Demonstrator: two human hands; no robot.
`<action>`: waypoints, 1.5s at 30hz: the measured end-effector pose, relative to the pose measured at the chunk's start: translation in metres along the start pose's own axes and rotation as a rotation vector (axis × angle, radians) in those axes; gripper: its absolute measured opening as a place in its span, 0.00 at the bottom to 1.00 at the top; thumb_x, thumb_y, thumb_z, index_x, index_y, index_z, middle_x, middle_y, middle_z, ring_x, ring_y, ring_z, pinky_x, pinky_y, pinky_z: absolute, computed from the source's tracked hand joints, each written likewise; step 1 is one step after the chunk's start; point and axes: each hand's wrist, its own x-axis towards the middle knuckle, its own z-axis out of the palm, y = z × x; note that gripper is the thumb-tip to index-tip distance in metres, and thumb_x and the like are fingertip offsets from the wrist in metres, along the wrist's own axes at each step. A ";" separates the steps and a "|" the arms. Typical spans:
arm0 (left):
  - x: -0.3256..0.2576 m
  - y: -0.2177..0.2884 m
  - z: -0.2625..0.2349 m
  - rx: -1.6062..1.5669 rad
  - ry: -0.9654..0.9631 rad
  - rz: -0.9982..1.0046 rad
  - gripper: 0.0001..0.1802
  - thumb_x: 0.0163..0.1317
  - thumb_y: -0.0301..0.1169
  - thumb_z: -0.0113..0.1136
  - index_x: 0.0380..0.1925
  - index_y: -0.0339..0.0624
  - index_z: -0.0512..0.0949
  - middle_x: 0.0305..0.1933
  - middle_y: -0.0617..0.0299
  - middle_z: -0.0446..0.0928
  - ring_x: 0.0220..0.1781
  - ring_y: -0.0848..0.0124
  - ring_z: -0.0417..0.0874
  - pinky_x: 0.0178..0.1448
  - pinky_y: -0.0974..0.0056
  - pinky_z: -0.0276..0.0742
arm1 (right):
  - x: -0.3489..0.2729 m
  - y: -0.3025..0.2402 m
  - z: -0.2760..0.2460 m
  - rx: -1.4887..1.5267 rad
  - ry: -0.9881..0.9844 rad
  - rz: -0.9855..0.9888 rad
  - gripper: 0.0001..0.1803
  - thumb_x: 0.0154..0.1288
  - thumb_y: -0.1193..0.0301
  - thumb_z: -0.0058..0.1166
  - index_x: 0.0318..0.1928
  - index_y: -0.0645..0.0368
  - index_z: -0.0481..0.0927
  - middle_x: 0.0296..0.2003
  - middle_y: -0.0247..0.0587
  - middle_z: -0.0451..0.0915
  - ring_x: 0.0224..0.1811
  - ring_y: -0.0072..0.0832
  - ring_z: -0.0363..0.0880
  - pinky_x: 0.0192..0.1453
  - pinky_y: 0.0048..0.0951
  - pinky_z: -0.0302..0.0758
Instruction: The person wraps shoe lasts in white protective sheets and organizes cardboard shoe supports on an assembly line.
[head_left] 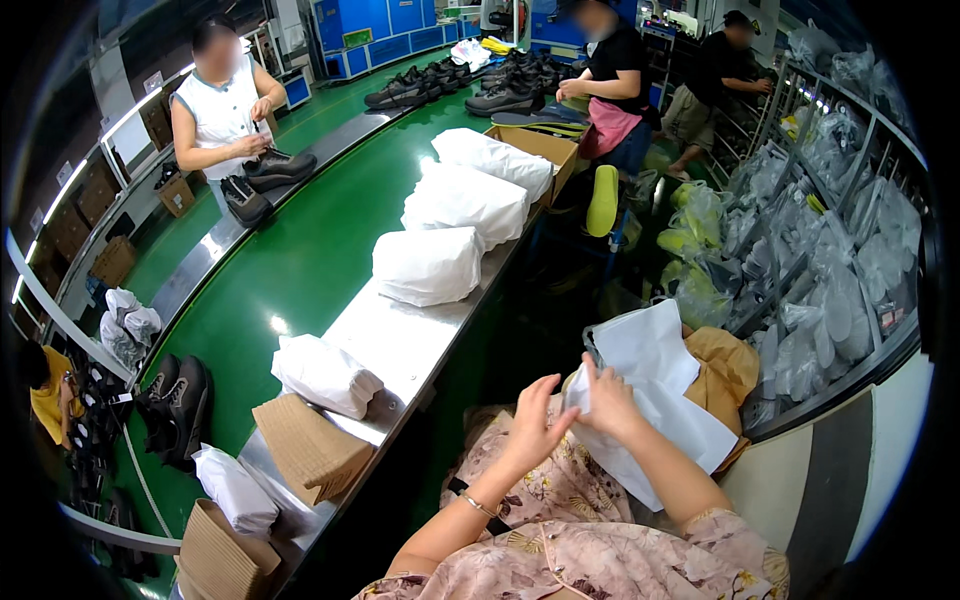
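Over my lap, my left hand (534,432) is raised with its fingers apart and slightly bent, holding nothing that shows. Close beside it, my right hand (606,400) is at the near left edge of some white paper sheets (658,345). Its index finger points up and away, while the other fingers curl at the paper and appear to pinch its edge. The sheets overlap and hang down across my lap. Tan wrapping (722,365) lies under or behind them on the right.
White wrapped bundles (428,265) line the metal ledge (385,335) beside a green conveyor (255,335). Folded cardboard (312,445) sits nearer me. Dark shoes (180,405) rest on the belt. A rack of plastic bags (830,260) stands right. Co-workers (215,110) work beyond.
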 end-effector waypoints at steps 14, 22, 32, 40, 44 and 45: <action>-0.002 -0.018 0.014 0.407 0.028 0.153 0.15 0.49 0.22 0.60 0.40 0.35 0.75 0.39 0.51 0.72 0.41 0.54 0.73 0.43 0.59 0.74 | -0.002 -0.014 0.022 0.104 -0.153 -0.095 0.53 0.48 0.51 0.57 0.69 0.57 0.45 0.56 0.73 0.60 0.50 0.61 0.71 0.52 0.50 0.70; -0.007 -0.042 0.007 -0.384 0.224 -0.629 0.22 0.59 0.29 0.59 0.52 0.30 0.68 0.45 0.52 0.75 0.45 0.66 0.78 0.49 0.66 0.75 | -0.013 -0.004 0.015 0.357 -0.177 -0.132 0.58 0.40 0.48 0.62 0.67 0.63 0.47 0.54 0.75 0.64 0.53 0.59 0.71 0.57 0.44 0.70; -0.008 -0.048 0.015 -0.364 0.112 -0.595 0.13 0.63 0.32 0.54 0.41 0.33 0.76 0.32 0.57 0.78 0.31 0.75 0.75 0.36 0.70 0.72 | -0.022 -0.031 0.020 0.278 -0.122 -0.197 0.58 0.40 0.47 0.62 0.67 0.62 0.47 0.48 0.75 0.67 0.52 0.60 0.70 0.58 0.47 0.67; -0.003 0.003 -0.010 -0.042 0.471 -0.245 0.17 0.64 0.27 0.52 0.51 0.32 0.67 0.44 0.53 0.72 0.44 0.67 0.74 0.46 0.66 0.72 | 0.012 -0.018 -0.006 0.483 0.301 -0.007 0.57 0.43 0.55 0.65 0.67 0.60 0.43 0.52 0.66 0.65 0.53 0.59 0.67 0.58 0.48 0.66; -0.020 0.027 0.018 -0.174 0.062 -0.282 0.29 0.68 0.35 0.46 0.64 0.32 0.53 0.61 0.45 0.63 0.62 0.62 0.66 0.64 0.61 0.62 | 0.023 -0.035 -0.020 0.596 0.623 0.008 0.56 0.44 0.55 0.66 0.67 0.58 0.44 0.50 0.61 0.65 0.51 0.57 0.66 0.56 0.50 0.64; -0.016 0.019 0.022 -0.191 0.070 -0.207 0.31 0.69 0.39 0.43 0.65 0.32 0.50 0.63 0.44 0.59 0.64 0.59 0.62 0.65 0.61 0.59 | 0.022 -0.046 -0.019 0.565 0.611 -0.006 0.56 0.44 0.56 0.65 0.67 0.58 0.44 0.49 0.60 0.65 0.51 0.56 0.65 0.56 0.52 0.63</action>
